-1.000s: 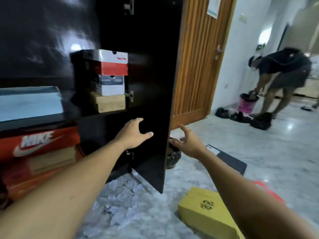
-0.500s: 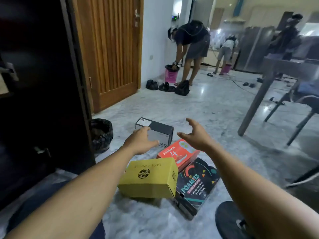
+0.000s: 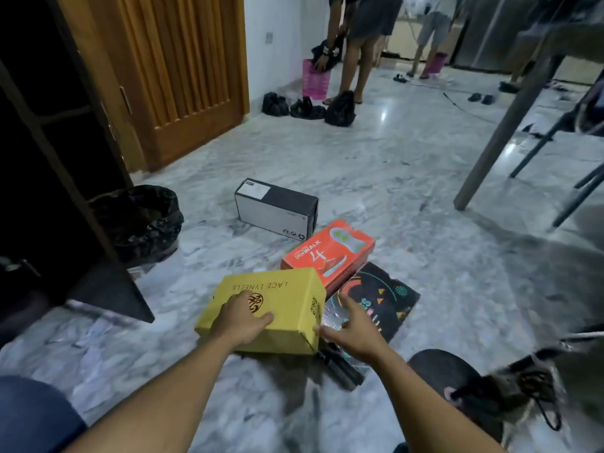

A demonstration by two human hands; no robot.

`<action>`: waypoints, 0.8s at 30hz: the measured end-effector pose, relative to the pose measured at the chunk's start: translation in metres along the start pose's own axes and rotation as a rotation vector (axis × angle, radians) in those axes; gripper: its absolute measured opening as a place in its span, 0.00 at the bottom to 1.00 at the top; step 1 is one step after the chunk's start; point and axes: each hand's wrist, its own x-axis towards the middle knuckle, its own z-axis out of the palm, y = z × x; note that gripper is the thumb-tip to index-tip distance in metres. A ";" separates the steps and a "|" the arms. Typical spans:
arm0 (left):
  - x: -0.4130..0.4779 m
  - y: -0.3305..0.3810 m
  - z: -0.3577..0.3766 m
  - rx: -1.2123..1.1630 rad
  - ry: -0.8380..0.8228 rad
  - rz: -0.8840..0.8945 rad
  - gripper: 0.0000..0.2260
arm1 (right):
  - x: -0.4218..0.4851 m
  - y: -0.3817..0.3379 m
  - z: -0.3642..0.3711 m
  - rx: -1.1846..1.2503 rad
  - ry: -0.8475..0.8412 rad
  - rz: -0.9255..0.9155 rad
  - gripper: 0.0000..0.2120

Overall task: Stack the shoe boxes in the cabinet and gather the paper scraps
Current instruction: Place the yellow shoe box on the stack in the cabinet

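yellow cardboard shoe box (image 3: 281, 299) on grey marble floor (image 3: 392, 178), left hand (image 3: 240, 318) flat on its lid, right hand (image 3: 354, 331) spread empty beside its end, likely bracketing it for lifting.

My left hand (image 3: 243, 317) lies flat on the yellow box (image 3: 287, 295); my right hand (image 3: 354, 328), fingers spread, is at its right end. 3 other boxes on the floor (image 3: 425, 158): orange box (image 3: 330, 253), black patterned box (image 3: 382, 299), grey box (image 3: 277, 207). Paper scraps (image 3: 94, 331) lie left.
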 end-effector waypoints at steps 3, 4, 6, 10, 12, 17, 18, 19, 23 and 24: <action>0.012 -0.034 0.003 0.023 0.007 -0.069 0.42 | 0.006 0.001 0.033 0.065 -0.040 0.016 0.54; 0.015 -0.043 0.001 0.018 -0.006 -0.091 0.45 | 0.008 0.000 0.042 0.072 -0.040 0.005 0.55; 0.025 -0.062 0.001 0.011 -0.062 -0.133 0.54 | 0.013 -0.002 0.057 0.064 -0.027 -0.020 0.60; 0.063 -0.125 0.018 -0.023 -0.070 -0.211 0.63 | 0.024 -0.005 0.079 0.070 0.039 -0.029 0.66; 0.080 -0.154 0.029 -0.081 -0.068 -0.254 0.64 | 0.029 -0.005 0.085 0.078 0.080 -0.035 0.68; 0.080 -0.151 0.023 -0.297 -0.052 -0.232 0.64 | 0.039 -0.003 0.094 0.060 0.144 -0.041 0.68; 0.080 -0.149 0.023 -0.329 -0.057 -0.230 0.62 | 0.040 -0.002 0.095 0.064 0.154 -0.050 0.67; 0.078 -0.146 0.022 -0.352 -0.051 -0.238 0.63 | 0.041 -0.001 0.097 0.073 0.160 -0.054 0.66; 0.070 -0.130 0.018 -0.358 -0.004 -0.332 0.78 | 0.043 -0.003 0.099 0.141 0.173 -0.048 0.65; 0.069 -0.129 0.017 -0.355 0.011 -0.343 0.78 | 0.044 -0.003 0.099 0.155 0.181 -0.048 0.64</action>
